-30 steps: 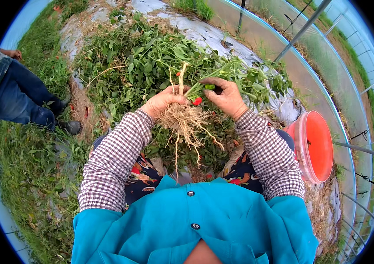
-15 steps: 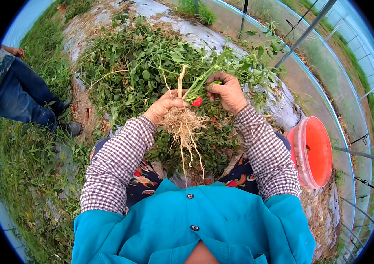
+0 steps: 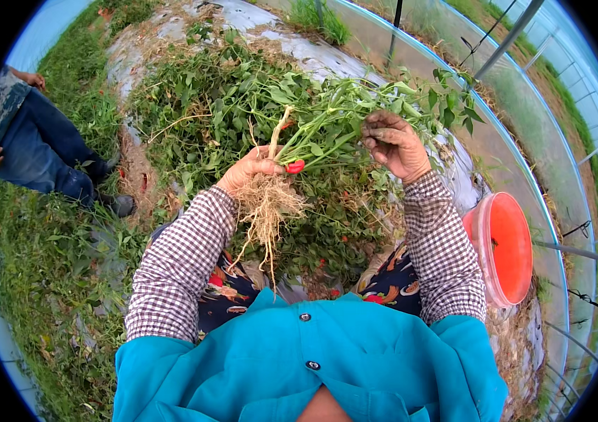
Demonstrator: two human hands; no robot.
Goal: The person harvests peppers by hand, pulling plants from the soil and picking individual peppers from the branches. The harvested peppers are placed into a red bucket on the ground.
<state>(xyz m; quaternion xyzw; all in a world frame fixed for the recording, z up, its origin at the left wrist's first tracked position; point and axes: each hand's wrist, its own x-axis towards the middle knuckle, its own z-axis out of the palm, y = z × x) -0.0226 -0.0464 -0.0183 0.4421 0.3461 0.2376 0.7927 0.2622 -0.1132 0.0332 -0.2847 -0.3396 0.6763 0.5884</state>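
My left hand (image 3: 253, 167) is closed round the stem base of an uprooted pepper plant (image 3: 313, 133). Its pale, bushy roots (image 3: 269, 204) dangle below that hand, and its leafy green stems spread to the upper right. A red pepper (image 3: 295, 167) shows right at the left fingertips; whether the fingers pinch it too is unclear. My right hand (image 3: 399, 145), with dirt-darkened fingers loosely bent and apart, is beside the plant's leaves on the right. I see nothing held in it.
A red bucket (image 3: 510, 250) stands to my right. Piled green plants (image 3: 200, 105) cover the bed before me, over grey plastic sheeting (image 3: 306, 53). Another person (image 3: 46, 141) stands at the left. Metal poles (image 3: 510, 39) and clear greenhouse film run along the right.
My right hand has drawn away from the stems toward the right, its fingers loosening. My left hand has shifted slightly left with the plant, whose roots swing left.
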